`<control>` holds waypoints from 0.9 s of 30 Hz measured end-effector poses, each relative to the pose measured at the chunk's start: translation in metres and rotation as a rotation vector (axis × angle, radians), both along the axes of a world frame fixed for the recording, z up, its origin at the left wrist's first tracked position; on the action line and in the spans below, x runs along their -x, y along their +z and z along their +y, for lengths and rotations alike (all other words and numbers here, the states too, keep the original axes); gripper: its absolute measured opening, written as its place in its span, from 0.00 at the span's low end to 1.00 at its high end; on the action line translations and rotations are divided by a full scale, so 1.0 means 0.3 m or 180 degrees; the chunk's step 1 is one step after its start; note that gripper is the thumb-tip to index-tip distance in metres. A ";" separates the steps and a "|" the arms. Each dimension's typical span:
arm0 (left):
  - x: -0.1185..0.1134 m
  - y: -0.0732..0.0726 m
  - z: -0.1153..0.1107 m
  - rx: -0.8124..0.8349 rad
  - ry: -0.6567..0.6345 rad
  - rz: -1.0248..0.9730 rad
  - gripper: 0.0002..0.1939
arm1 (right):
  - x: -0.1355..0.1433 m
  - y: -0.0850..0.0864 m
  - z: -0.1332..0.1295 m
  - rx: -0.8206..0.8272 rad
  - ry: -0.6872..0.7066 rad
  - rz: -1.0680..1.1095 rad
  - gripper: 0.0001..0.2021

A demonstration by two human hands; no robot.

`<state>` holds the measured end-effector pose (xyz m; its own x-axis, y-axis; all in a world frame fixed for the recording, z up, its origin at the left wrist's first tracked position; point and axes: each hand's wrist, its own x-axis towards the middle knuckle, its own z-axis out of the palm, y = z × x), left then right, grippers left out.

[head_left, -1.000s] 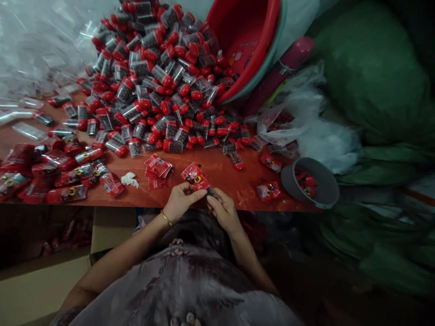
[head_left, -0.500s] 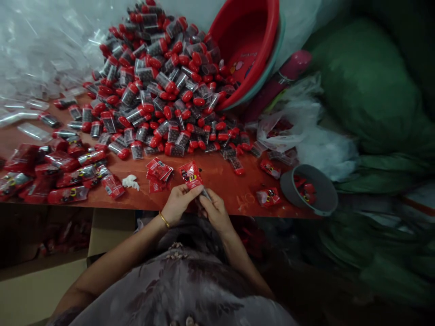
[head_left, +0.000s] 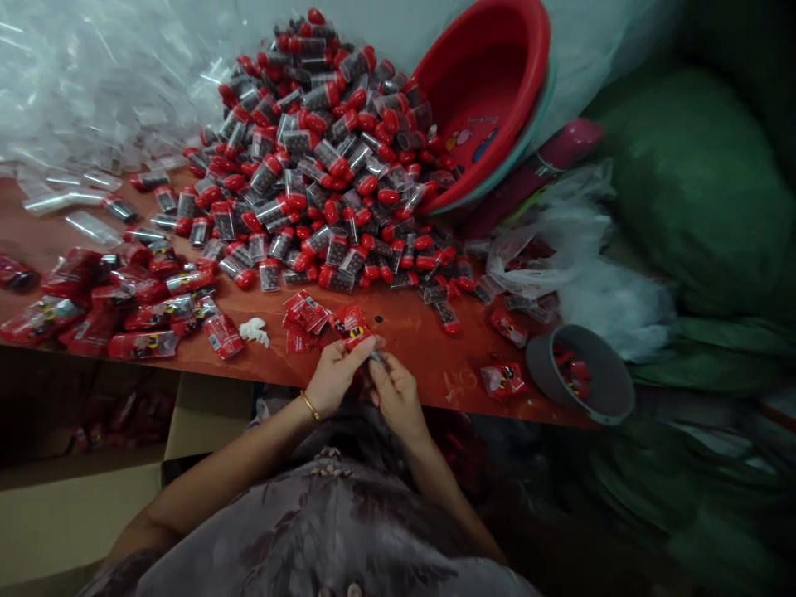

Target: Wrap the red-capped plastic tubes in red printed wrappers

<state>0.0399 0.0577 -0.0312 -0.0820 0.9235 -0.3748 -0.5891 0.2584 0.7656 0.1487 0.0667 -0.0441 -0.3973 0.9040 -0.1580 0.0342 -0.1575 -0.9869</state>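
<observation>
My left hand (head_left: 336,377), with a gold bangle at the wrist, pinches a red printed packet (head_left: 350,326) near the table's front edge. Close beside it, my right hand (head_left: 396,391) has its fingers closed on a small greyish, clear-looking piece (head_left: 377,356) at the packet's lower end. Fingers cover most of that piece, so I cannot tell whether it is inside the packet. A small stack of red printed cards (head_left: 304,317) lies just left of the packet. Behind is a large heap of clear tubes with red caps (head_left: 323,166) and dark contents.
Filled red packets (head_left: 143,311) lie at the left, beside a crumpled white scrap (head_left: 254,332). Clear plastic sleeves (head_left: 93,228) are behind them. A tilted red basin (head_left: 528,91) leans at the back; a grey bowl (head_left: 613,410) with red pieces stands at the right edge.
The view has shifted, so the table's things appear further right and slightly lower. Both hands keep their hold; the packet is now tilted more and nearer the stack of cards.
</observation>
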 end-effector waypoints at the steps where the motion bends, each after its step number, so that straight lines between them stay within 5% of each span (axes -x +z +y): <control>1: -0.003 -0.004 -0.003 0.0021 -0.0002 -0.0001 0.27 | 0.003 0.006 0.002 -0.0025 -0.0057 -0.0047 0.15; 7: 0.037 0.021 -0.006 -0.0048 -0.0275 -0.0270 0.25 | 0.006 0.006 0.011 0.0248 0.0194 0.0204 0.14; 13: 0.042 0.023 0.006 -0.0117 0.0462 -0.0217 0.21 | -0.026 -0.010 0.009 0.0049 -0.0052 0.0315 0.13; 19: -0.009 -0.008 -0.033 0.0047 -0.0100 -0.0449 0.26 | -0.024 -0.007 0.021 -0.0087 -0.0244 -0.0016 0.14; 23: 0.021 -0.002 -0.056 0.0107 -0.0027 -0.0767 0.26 | 0.023 -0.015 0.039 -0.0745 -0.0522 -0.0437 0.18; 27: 0.151 0.023 -0.088 0.0197 0.0412 -0.0580 0.23 | 0.059 -0.028 0.046 -0.1400 -0.0332 -0.0778 0.13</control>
